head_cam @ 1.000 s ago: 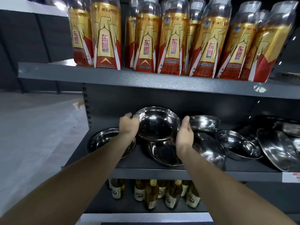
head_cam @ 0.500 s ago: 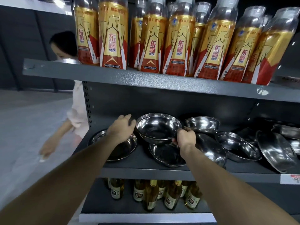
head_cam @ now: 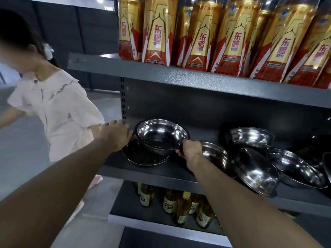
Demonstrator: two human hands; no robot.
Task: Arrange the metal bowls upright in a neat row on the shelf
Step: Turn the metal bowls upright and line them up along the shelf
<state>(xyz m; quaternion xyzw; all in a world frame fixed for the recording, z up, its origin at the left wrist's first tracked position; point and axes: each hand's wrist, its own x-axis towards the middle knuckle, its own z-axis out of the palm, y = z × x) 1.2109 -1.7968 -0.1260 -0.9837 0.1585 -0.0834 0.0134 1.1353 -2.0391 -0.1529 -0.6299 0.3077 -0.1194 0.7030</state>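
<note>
steel bowl [head_cam: 162, 136]: upright, at shelf [head_cam: 161, 171] left end, pinched at its near rim by right hand [head_cam: 190, 151], apparently to nest it in lower bowl [head_cam: 143, 156]. left hand [head_cam: 117, 135]: fingers spread, beside the rim, likely steadying. tilted bowls [head_cam: 258, 169]: unsorted, toward right end.

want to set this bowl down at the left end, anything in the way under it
Yes. Another bowl already sits on the shelf right below the held bowl, which the right hand grips by the rim. The left hand is open beside it.
</note>
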